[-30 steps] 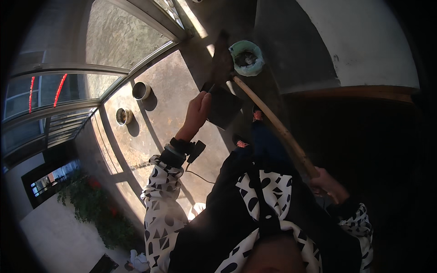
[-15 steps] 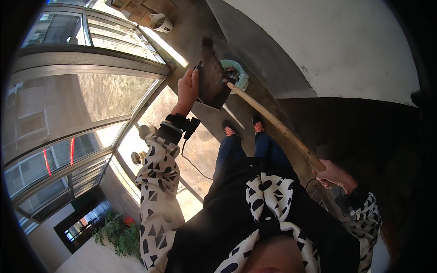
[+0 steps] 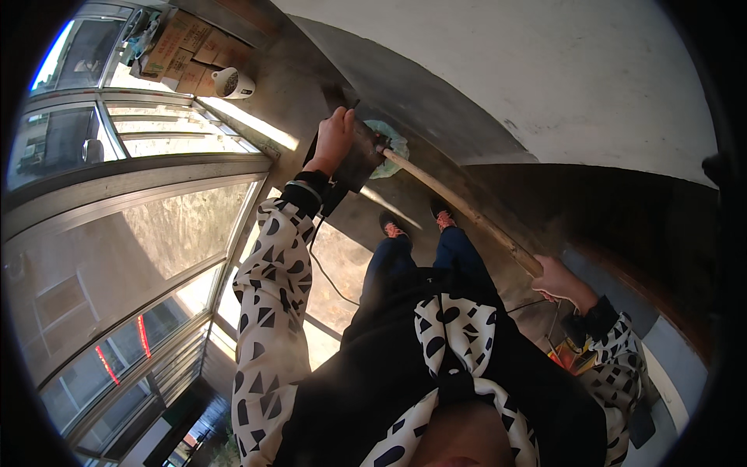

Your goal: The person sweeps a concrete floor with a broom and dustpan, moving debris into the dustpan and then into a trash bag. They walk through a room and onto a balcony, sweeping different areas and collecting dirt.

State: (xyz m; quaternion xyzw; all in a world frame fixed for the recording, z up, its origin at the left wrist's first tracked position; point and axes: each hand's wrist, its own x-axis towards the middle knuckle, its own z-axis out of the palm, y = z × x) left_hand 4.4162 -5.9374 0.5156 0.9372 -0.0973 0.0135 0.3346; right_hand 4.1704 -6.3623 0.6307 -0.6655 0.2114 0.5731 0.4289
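Observation:
My left hand is closed on the edge of a dark, flat dustpan, held tilted out in front of me. Beside it stands a bin lined with a pale green plastic bag, partly hidden by the pan. My right hand wraps round the near end of a long wooden pole. The pole slants away to the left, and its far end meets the pan's right edge by the bin. Whether pole and pan are joined, I cannot tell. A black cable hangs from my left wrist.
Windows with metal frames run along the left. Cardboard boxes and a white bucket stand at the far left. A white and grey wall rises on the right. My shoes are on the sunlit floor short of the bin.
My view has turned, bringing the boxes in and shifting the bin slightly left. The pan looks tipped more steeply, and my left hand sits higher on its edge. Both hands keep their hold.

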